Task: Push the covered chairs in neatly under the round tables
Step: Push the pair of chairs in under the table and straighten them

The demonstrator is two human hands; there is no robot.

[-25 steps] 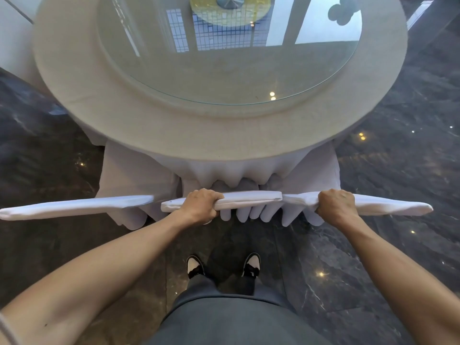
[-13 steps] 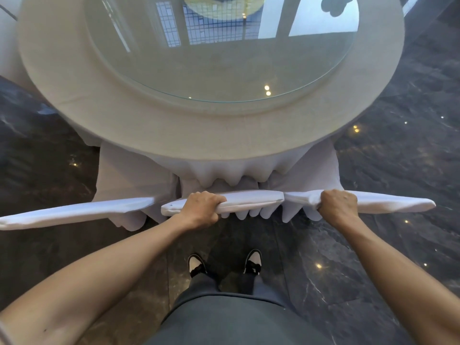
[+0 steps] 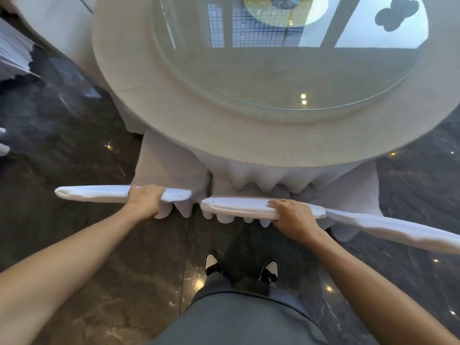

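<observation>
Your left hand (image 3: 145,199) has its fingers (image 3: 149,188) curled together over the top rail of the left covered chair (image 3: 94,193), clamped on the white fabric near that rail's inner end. Your right hand (image 3: 293,215) does the same on the middle covered chair (image 3: 239,207), fingers wrapped over the rail's right-hand part and closed on it, thumb side toward you. The two rails lie nearly end to end with a small gap between them, the left one a little farther from you than the middle one. A third covered chair (image 3: 398,229) starts just beside your right hand and runs off the right edge, its rail slanting toward you. All three chairs stand close against the round desk (image 3: 174,113), their seats tucked beneath its rim so that the hanging tablecloth (image 3: 261,180) drapes in scalloped folds just behind the rails. A glass turntable (image 3: 286,70) lies on the desk top, mirroring windows and ceiling lights. Your forearms reach out from both lower corners, and below the chairs your two black-and-white shoes (image 3: 212,263) stand on the dark polished marble floor (image 3: 74,232). At the far left edge, more white fabric shows, too cut off to identify.
</observation>
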